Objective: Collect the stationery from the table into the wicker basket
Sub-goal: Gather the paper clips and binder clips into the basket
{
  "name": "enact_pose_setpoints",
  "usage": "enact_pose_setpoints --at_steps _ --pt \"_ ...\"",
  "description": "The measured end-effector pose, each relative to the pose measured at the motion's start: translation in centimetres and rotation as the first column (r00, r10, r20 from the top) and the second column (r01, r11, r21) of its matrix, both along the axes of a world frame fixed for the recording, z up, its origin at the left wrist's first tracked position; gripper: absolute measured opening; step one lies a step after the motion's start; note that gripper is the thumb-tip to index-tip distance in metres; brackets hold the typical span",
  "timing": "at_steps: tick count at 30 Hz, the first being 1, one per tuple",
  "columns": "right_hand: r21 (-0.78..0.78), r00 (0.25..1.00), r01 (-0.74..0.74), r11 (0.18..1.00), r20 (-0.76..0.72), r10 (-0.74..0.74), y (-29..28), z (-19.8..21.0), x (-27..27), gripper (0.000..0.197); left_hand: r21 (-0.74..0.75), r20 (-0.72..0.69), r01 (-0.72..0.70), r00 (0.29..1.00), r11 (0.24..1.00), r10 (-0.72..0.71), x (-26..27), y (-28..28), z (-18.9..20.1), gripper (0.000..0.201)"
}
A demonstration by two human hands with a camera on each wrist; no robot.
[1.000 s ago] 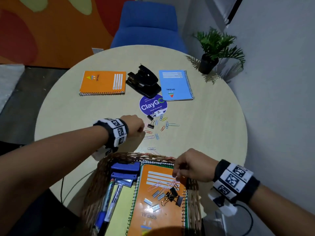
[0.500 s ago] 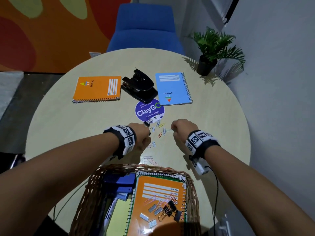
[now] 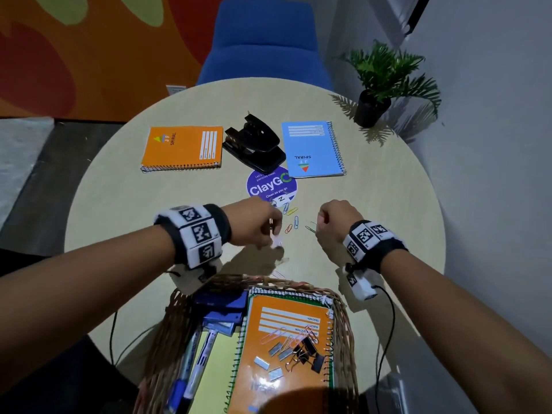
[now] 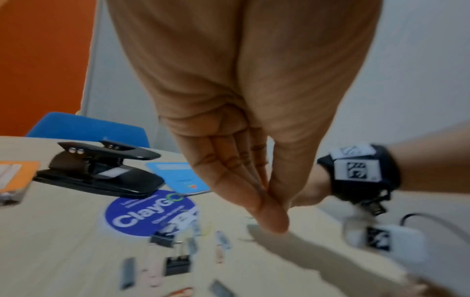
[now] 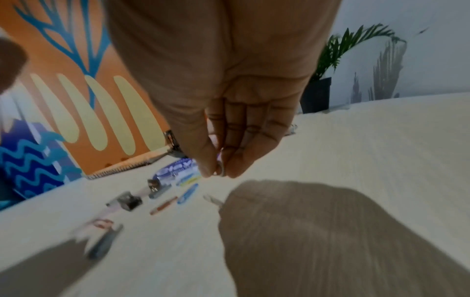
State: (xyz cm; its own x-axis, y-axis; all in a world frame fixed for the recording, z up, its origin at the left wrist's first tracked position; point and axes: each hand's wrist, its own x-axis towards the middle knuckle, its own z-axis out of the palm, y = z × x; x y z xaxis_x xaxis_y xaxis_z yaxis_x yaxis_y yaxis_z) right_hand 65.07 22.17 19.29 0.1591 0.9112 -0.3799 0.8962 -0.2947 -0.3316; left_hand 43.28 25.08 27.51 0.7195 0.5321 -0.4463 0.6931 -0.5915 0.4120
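Observation:
Loose paper clips point(image 3: 292, 220) lie mid-table beside a round purple sticker point(image 3: 270, 185). My left hand point(image 3: 276, 239) hovers just above them with thumb and fingers pinched together point(image 4: 272, 221); a small pale clip shows blurred at its tips in the head view. My right hand point(image 3: 318, 225) pinches a wire paper clip point(image 5: 220, 170), and another clip point(image 5: 213, 200) lies on the table below it. Two black binder clips point(image 4: 176, 263) lie near the left hand. The wicker basket point(image 3: 343, 318) stands at the near edge, holding an orange notebook, pens, a blue stapler and small clips.
Farther back lie an orange spiral notebook point(image 3: 182, 146), a black hole punch point(image 3: 254, 143) and a blue spiral notebook point(image 3: 313, 149). A potted plant point(image 3: 373, 109) stands at the back right by the wall, and a blue chair point(image 3: 263, 43) is behind the table.
My right hand left the basket and came forward to the clips, where it pinched one. Both hands have since risen slightly off the table.

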Motion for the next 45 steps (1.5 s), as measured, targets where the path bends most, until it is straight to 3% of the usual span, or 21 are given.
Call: enact_pose_setpoints --at_steps 4,11,16,19,22,28,32,35,40,43,45 --pt "0.014 0.985 -0.088 0.996 -0.145 0.089 -2.0 3.4 -0.1 0.012 -0.090 0.081 0.065 0.995 0.994 -0.058 -1.5 -4.8 1.0 0.010" --pt "0.007 0.936 -0.245 0.969 -0.257 0.239 -7.4 7.2 -2.1 0.015 -0.167 0.049 0.104 0.994 0.980 -0.097 -3.4 -10.0 -1.3 0.026" --pt "-0.034 0.901 -0.359 0.933 -0.273 0.337 -9.9 7.6 -3.5 0.012 -0.031 -0.006 0.019 1.000 0.999 -0.019 -4.3 -8.0 -0.9 0.028" --pt "-0.121 0.850 -0.481 0.868 -0.308 0.428 -11.0 7.2 -4.6 0.015 0.039 0.016 -0.095 0.995 0.995 0.094 -4.8 -5.3 0.0 0.029" --pt "-0.166 0.815 -0.560 0.812 -0.286 0.504 -10.9 6.6 -5.2 0.017 0.083 -0.042 -0.117 0.992 0.990 0.121 -4.3 -2.4 -0.1 0.024" --pt "0.045 0.933 -0.311 0.949 -0.174 0.314 -3.7 5.3 -2.7 0.013 0.012 -0.241 0.035 0.970 0.999 -0.031 0.1 0.3 -3.8 0.017" --pt "-0.046 0.953 -0.297 0.954 0.053 0.299 1.2 2.1 -1.6 0.021 -0.039 -0.406 0.195 0.893 0.980 -0.194 2.6 0.6 -6.1 0.016" --pt "-0.049 0.962 -0.254 0.966 0.088 0.257 3.1 0.2 -1.7 0.018 -0.073 -0.481 0.272 0.833 0.960 -0.273 3.6 1.0 -7.2 0.021" --pt "-0.109 0.946 -0.314 0.943 0.047 0.321 3.8 -1.4 -2.4 0.028 -0.040 -0.493 0.325 0.816 0.945 -0.301 3.8 1.9 -7.6 0.032" --pt "-0.106 0.942 -0.325 0.940 0.051 0.331 4.0 -1.7 -2.4 0.021 -0.032 -0.473 0.316 0.831 0.948 -0.293 3.9 1.8 -7.6 0.022" --pt "-0.121 0.944 -0.320 0.940 0.043 0.327 4.0 -1.8 -2.3 0.013 -0.031 -0.451 0.318 0.842 0.948 -0.297 3.9 1.6 -7.9 0.040"
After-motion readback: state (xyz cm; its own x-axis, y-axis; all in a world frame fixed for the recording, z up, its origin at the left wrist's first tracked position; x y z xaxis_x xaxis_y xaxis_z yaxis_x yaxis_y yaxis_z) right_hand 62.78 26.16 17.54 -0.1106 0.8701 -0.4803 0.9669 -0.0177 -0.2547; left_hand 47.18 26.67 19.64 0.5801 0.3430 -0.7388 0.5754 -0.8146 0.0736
